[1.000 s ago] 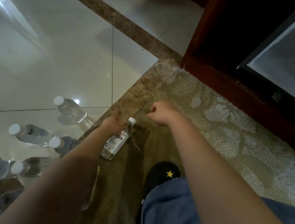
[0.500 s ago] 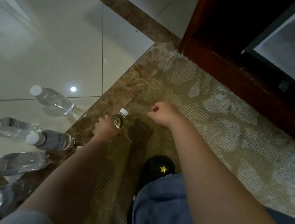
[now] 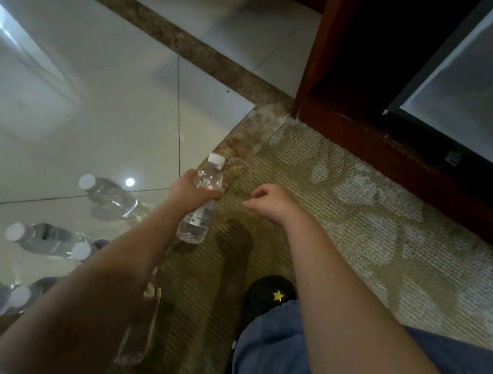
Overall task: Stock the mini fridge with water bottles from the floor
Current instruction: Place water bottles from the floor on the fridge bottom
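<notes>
We are seeing the left hand [image 3: 189, 193] gripping a water bottle [image 3: 197, 221], fingers [image 3: 211, 194] curling round its shoulder, over the left edge of the carpet [image 3: 343, 232]. The right hand [image 3: 271, 203] is hovering above the carpet, fingers loosely curled and holding nothing. More bottles [image 3: 108, 194] are sitting left of the carpet.

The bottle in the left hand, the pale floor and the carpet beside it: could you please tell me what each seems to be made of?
Bottle: probably clear plastic; see-through wall, white cap, printed label. Pale floor: polished tile, likely; it mirrors a light and shows thin joints. Carpet: woven textile, matt, with ribbed rows and pale patches.
</notes>
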The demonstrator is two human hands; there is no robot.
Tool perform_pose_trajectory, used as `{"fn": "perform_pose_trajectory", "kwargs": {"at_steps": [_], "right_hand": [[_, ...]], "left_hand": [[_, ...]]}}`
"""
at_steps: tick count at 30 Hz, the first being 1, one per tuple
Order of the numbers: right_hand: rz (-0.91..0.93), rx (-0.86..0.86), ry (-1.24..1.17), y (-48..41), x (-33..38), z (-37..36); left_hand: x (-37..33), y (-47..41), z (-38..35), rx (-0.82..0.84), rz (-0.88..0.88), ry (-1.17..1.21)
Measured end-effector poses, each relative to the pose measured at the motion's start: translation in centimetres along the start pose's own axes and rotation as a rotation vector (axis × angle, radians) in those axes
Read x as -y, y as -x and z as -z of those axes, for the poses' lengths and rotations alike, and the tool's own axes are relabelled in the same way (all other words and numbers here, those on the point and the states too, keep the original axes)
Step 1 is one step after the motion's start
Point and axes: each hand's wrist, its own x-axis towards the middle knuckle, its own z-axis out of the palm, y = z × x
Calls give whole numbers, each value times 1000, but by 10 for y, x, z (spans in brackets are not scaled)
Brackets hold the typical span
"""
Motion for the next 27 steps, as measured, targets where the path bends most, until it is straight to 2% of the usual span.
{"fn": "perform_pose_trajectory", "kwargs": {"at_steps": [7,13,16,18,20,23,27], "right_hand": [[116,100,-309,26,19,8],[182,-11,-447,44,19,13],[205,-37,-407,53,20,9],[189,-42,-348,57,22,2],[174,-42,-311,59,26,-10],[166,-62,-319,66,36,-27],[160,-61,-318,79,51,-50]], "left_hand": [[-85,37,32,65,-315,144],[-112,72,39,137,-418,139],[-107,86,41,158,-454,104],[-97,91,44,148,-422,144],[-85,96,52,103,-312,262],[-58,107,66,-48,-198,401],[-2,121,79,-225,-40,332]]}}
